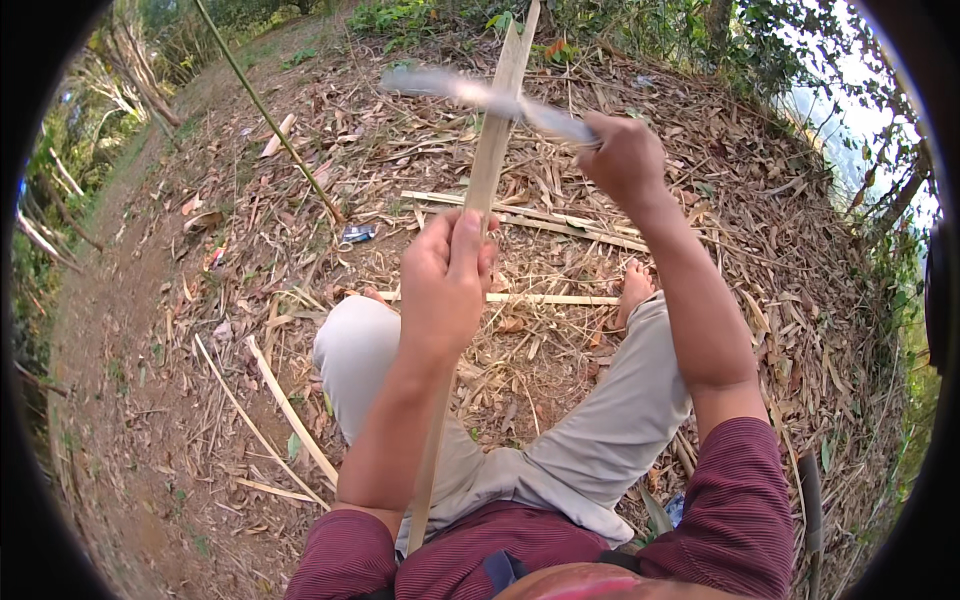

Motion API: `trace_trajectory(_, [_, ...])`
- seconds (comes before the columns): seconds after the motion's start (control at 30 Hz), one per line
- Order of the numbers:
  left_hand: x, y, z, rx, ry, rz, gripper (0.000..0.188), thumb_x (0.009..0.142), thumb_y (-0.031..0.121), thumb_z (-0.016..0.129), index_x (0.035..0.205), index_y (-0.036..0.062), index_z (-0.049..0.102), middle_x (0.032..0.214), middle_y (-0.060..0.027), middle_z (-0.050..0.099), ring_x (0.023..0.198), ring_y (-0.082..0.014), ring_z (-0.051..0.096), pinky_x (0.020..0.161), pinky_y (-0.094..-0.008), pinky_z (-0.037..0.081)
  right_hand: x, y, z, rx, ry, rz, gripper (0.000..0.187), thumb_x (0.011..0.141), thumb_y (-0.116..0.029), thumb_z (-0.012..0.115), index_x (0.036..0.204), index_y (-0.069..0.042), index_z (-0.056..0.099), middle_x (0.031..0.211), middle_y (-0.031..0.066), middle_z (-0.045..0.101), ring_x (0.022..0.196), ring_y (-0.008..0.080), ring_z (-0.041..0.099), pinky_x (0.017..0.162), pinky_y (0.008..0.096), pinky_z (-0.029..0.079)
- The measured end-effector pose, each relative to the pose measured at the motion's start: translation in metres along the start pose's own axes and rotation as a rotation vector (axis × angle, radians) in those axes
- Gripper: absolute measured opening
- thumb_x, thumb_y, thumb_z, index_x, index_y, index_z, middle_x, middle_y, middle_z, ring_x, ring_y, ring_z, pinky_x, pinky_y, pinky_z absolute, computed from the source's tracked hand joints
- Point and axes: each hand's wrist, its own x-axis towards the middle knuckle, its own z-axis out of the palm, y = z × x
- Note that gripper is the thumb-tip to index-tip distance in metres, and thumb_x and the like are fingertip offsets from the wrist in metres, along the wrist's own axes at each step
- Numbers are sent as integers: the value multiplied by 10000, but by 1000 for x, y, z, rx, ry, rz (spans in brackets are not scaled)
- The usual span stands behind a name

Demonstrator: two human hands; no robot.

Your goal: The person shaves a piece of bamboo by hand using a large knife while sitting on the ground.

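Observation:
My left hand (445,285) is closed around a long, pale split-bamboo strip (490,155). The strip slants up and away from my lap, and its lower end runs along the inside of my left forearm. In my right hand (628,165), fingers wrapped round its grip, is a long-bladed knife (440,86). The blade lies across the upper part of the strip, beyond my left hand, and is smeared by motion. Whether its edge bites into the bamboo I cannot tell. Most of the knife's handle is hidden inside my fist.
Several bamboo strips lie on the leaf litter: a bundle (540,220) ahead, one strip (545,299) between my feet, and curved pieces (290,410) at left. A thin green pole (268,112) slants up at far left, near a small packet (358,233). A dark stick (810,510) lies at right.

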Motion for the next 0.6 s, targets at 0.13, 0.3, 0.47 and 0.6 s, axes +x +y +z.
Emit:
trace_trajectory(0.13, [-28,-22,-1,-124,-43,-81,247,1049,232,484,1072,10,590,691,33,500,462,2,329,399,-155,254,17,77,-16,170,-11,512,196,831,-149,603,753,25,650,715,184,672,681,304,663,691,430,531])
trace_trajectory(0.3, [-8,-26,-6,-129,-49,-99,248,1048,228,485,1089,6,586,701,24,505,467,-7,353,405,-159,280,-11,49,-27,330,-35,410,211,802,-162,612,681,9,586,679,182,639,651,350,617,687,434,503])
trace_trajectory(0.47, [-10,-32,-11,-96,-38,-98,247,1038,253,511,1093,25,590,715,11,517,471,-13,376,403,-161,287,-21,-6,-22,348,-216,115,133,810,-178,612,782,-58,662,741,150,662,718,354,658,698,466,525])
trace_trajectory(0.6, [-13,-36,-10,-41,-6,-84,241,1031,265,526,1089,40,593,739,-1,549,480,-19,399,388,-164,288,-32,-31,-15,261,-196,-149,95,704,-107,663,767,-72,601,682,121,639,650,346,644,612,450,524])
